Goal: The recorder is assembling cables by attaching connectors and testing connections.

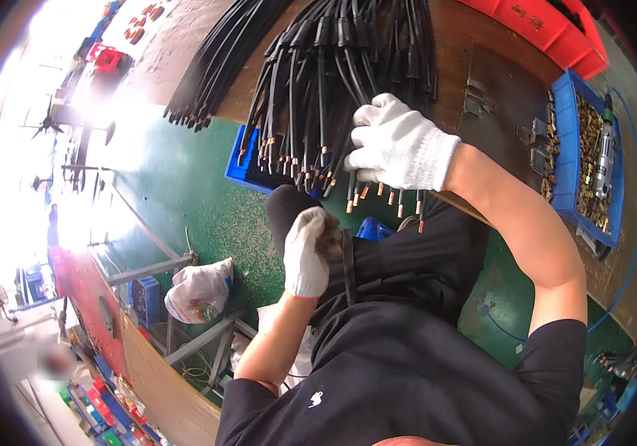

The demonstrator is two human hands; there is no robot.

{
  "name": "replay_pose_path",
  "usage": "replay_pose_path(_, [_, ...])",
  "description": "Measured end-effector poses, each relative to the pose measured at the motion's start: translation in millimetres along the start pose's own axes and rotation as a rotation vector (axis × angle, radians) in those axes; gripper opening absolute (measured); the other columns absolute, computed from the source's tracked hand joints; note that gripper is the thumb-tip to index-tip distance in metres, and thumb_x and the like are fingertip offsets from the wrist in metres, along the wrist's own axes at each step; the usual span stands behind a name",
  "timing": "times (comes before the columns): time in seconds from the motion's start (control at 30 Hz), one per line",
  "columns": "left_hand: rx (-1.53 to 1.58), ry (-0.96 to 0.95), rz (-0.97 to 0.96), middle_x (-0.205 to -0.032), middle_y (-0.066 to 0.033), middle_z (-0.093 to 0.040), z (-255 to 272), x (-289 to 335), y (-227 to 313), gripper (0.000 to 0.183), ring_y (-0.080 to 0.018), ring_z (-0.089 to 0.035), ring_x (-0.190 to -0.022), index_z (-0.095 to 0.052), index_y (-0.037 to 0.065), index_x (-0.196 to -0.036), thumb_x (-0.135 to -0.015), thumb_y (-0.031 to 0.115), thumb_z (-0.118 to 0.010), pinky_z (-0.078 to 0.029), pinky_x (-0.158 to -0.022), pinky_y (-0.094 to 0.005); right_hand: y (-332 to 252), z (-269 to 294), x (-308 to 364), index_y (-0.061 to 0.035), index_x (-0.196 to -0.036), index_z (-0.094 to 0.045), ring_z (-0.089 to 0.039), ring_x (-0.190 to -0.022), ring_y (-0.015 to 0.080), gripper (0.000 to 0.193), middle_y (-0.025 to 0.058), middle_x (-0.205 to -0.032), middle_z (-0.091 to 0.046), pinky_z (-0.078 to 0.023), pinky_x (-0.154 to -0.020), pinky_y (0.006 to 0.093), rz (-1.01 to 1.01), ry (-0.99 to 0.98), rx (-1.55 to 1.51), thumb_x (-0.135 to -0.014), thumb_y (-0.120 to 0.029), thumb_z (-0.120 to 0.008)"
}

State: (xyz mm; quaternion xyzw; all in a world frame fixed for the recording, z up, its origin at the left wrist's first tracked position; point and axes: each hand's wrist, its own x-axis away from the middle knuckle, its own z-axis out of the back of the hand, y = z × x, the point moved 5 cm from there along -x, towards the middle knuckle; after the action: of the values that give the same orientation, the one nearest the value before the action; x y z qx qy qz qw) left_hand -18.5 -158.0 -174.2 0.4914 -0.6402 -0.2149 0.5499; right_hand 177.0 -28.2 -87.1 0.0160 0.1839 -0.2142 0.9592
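Observation:
A thick bundle of black cables (333, 52) hangs over the near edge of the workbench, stripped copper ends pointing down toward my lap. My right hand (400, 145), in a white knitted glove, reaches into the bundle's right side with its fingers curled round one or more cables. Lower and to the left, my left hand (309, 249) is closed above my thigh in a glove with darkened fingertips. Whatever it may hold is hidden by the fingers. Beside it a narrow black strip (349, 267) lies across my dark clothing; I cannot tell if the hand touches it.
More black cables (222, 56) lie on the bench at the left. A blue bin (567, 149) at the right holds brass-coloured parts and a power screwdriver (603, 152) with a blue cord. Behind it stands a red crate (593, 56). A blue box (240, 167) is below the bundle.

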Motion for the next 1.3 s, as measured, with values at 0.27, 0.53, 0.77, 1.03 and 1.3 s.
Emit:
replay_pose_path(0.27, [-0.125,0.042,0.098,-0.079,0.0025,-0.06,-29,-1,15,0.04,-0.0059,-0.049,-0.06,-0.068,0.006,-0.102,-0.11,0.043,-0.057,-0.038,-0.05,-0.0207,-4,6,4,-0.0183,-0.082,-0.077,-0.063,-0.106,0.0234,0.018,0.0002,-0.095,-0.067,-0.043,-0.101,0.0447,-0.047,0.168,-0.194,-0.078,-0.035,-0.081])
replay_pose_path(0.53, [-0.003,-0.18,0.117,-0.066,0.0076,-0.041,-57,-10,2,0.038,-0.0051,-0.034,-0.05,-0.058,0.011,-0.088,-0.112,0.04,-0.054,-0.026,-0.046,-0.0226,-5,2,-4,-0.0204,-0.091,-0.076,-0.065,-0.098,0.0218,0.019,-0.0021,-0.088,-0.067,-0.045,-0.095,0.043,-0.097,0.102,-0.124,-0.075,-0.029,-0.082])
replay_pose_path(0.77, [-0.115,-0.15,0.226,-0.065,0.0018,-0.051,-18,26,-37,0.044,-0.0087,-0.044,-0.052,-0.055,0.011,-0.078,-0.109,0.042,-0.055,-0.031,-0.047,-0.0234,-5,-1,-3,-0.0187,-0.086,-0.075,-0.064,-0.101,0.0226,0.017,-0.0008,-0.091,-0.066,-0.045,-0.093,0.043,-0.07,0.022,-0.164,-0.074,-0.029,-0.081])
replay_pose_path(1.03, [0.279,-0.158,0.131,-0.091,-0.0007,-0.065,-30,-23,-1,0.021,-0.0131,-0.058,-0.076,-0.067,0.01,-0.11,-0.102,0.028,-0.059,-0.043,-0.063,-0.0258,-7,20,-2,-0.0104,-0.086,-0.072,-0.065,-0.099,0.0271,0.014,0.0053,-0.091,-0.067,-0.047,-0.092,0.0437,-0.018,0.11,-0.263,-0.072,-0.014,-0.074])
replay_pose_path(1.3, [0.011,-0.03,-0.018,-0.071,0.0077,-0.049,-59,-38,0,0.039,-0.0027,-0.041,-0.057,-0.07,0.007,-0.099,-0.106,0.045,-0.063,-0.033,-0.051,-0.0225,-8,0,-15,-0.0106,-0.11,-0.073,-0.066,-0.093,0.0277,0.03,0.0061,-0.091,-0.067,-0.048,-0.089,0.0428,-0.108,0.086,-0.099,-0.081,-0.016,-0.078])
